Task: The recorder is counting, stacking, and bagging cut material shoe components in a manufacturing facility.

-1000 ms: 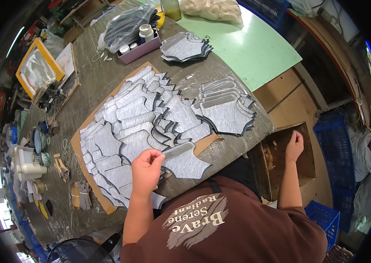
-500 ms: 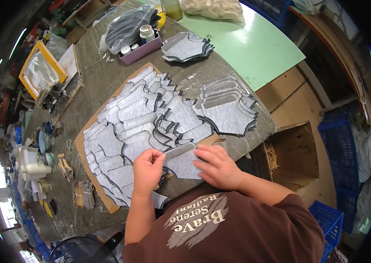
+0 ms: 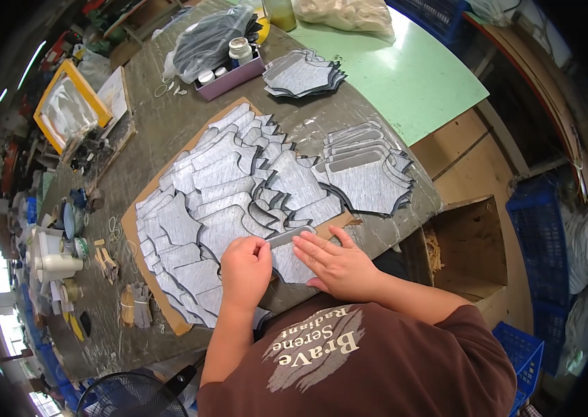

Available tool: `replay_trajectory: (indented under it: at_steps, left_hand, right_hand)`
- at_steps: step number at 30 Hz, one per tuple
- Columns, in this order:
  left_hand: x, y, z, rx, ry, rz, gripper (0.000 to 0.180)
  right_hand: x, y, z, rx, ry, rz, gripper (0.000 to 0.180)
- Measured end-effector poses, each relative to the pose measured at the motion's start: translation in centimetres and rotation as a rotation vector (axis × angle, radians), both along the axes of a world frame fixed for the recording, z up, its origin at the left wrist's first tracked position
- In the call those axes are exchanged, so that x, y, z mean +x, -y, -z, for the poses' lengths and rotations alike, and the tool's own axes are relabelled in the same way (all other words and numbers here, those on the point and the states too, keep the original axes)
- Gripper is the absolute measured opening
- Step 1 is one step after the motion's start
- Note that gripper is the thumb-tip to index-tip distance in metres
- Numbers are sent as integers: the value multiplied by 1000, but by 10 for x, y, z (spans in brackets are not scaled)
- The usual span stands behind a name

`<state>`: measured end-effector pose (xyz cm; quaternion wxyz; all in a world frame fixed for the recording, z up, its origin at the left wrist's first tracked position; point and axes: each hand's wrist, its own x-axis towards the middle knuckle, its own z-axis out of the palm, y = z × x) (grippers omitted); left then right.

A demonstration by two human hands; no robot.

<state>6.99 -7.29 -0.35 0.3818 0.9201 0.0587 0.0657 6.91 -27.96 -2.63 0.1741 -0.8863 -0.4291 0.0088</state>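
Close to my body at the table's near edge lies a grey cut piece of sheet material [image 3: 288, 261] with a darker strip along its upper edge. My left hand [image 3: 245, 270] is closed at the piece's left end, thumb and fingers pinched together on it. Flat across the right part of the piece lies my right hand [image 3: 339, 265], its fingers stretched out and covering that end. Just beyond, many overlapping grey cut pieces [image 3: 221, 182] are spread in rows over a brown cardboard sheet [image 3: 130, 229]. To the right sits a fanned stack of similar strip-edged pieces [image 3: 363, 182].
Another grey stack [image 3: 301, 74] sits farther back, beside a purple box [image 3: 232, 78] with jars. A green board [image 3: 405, 76] covers the far right. At left are a yellow frame [image 3: 71, 104] and small bundles [image 3: 134, 306]. An open cardboard box [image 3: 471, 243] stands right of the table.
My right hand has flattened and slid left over the piece, covering more of it. My left hand has turned and closed more tightly at the left end. The view has shifted slightly.
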Motion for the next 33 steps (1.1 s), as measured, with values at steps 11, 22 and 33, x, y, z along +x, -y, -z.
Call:
replay_trajectory:
  at_steps: [11, 22, 33]
  left_hand:
    - [-31, 5, -10, -717, 19, 50, 22]
    - [-104, -101, 10, -132, 248, -469, 26]
    - [-115, -64, 26, -546, 46, -523, 38]
  right_hand:
    - [15, -1, -19, 878, -544, 414, 20]
    - [77, 23, -58, 636, 168, 457, 22]
    - [-3, -105, 0, 137, 91, -582, 31]
